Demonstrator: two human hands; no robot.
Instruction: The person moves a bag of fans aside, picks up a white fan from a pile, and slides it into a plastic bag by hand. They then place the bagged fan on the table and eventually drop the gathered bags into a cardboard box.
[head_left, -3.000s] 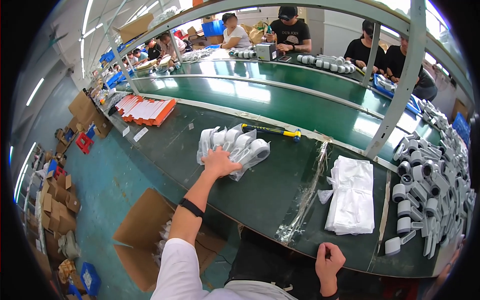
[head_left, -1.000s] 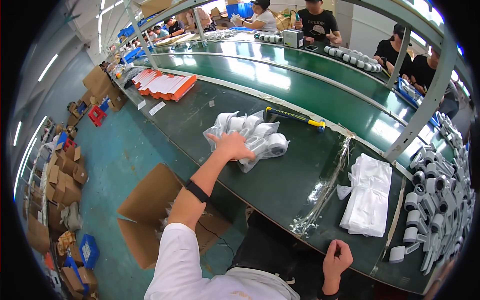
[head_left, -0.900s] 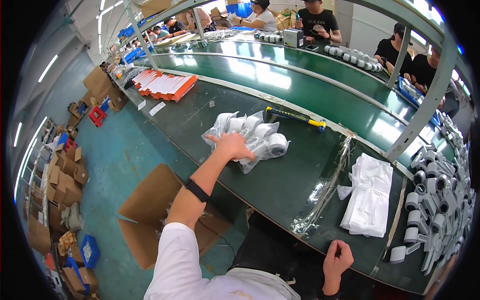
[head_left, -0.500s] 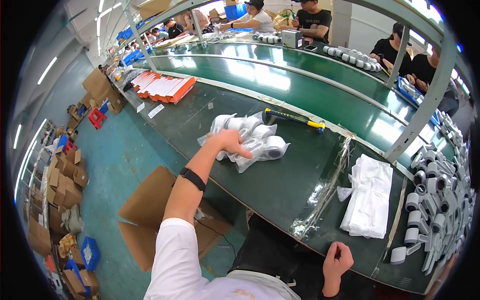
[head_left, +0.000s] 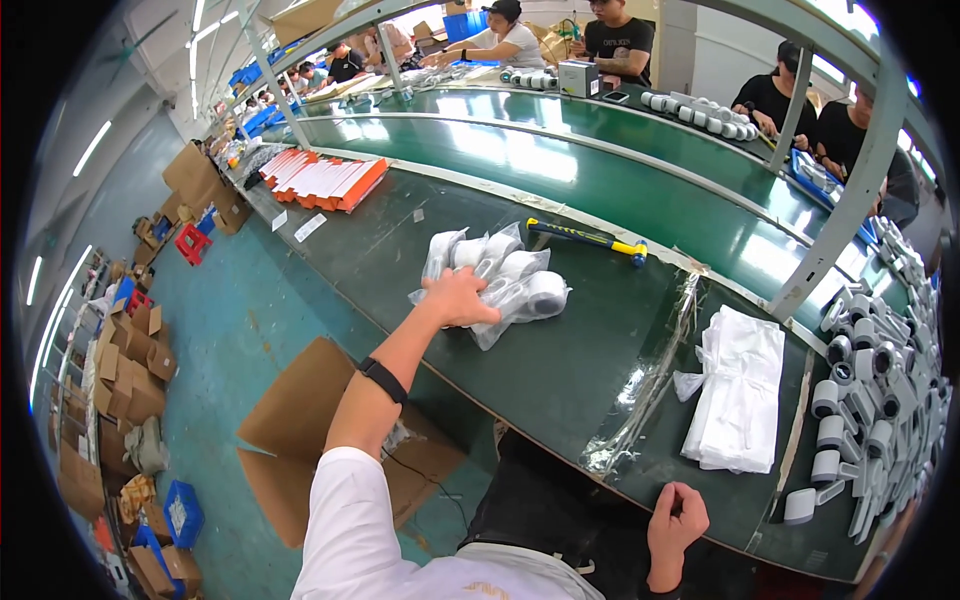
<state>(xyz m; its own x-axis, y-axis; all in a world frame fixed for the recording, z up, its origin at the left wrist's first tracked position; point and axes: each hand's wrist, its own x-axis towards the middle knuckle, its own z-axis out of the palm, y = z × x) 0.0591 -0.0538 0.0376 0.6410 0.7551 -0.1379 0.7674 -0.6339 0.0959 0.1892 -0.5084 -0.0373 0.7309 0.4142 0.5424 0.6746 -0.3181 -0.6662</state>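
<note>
1. Clear plastic bags of white cylindrical parts [head_left: 500, 280] sit heaped on the dark green counter [head_left: 560, 370]; the left hand [head_left: 458, 298] presses on them, gathering.
2. Right hand [head_left: 676, 518] rests clenched, empty, at the counter's near edge.

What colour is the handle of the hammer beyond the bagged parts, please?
The hammer handle is dark blue with yellow, seen in the head view.
</note>
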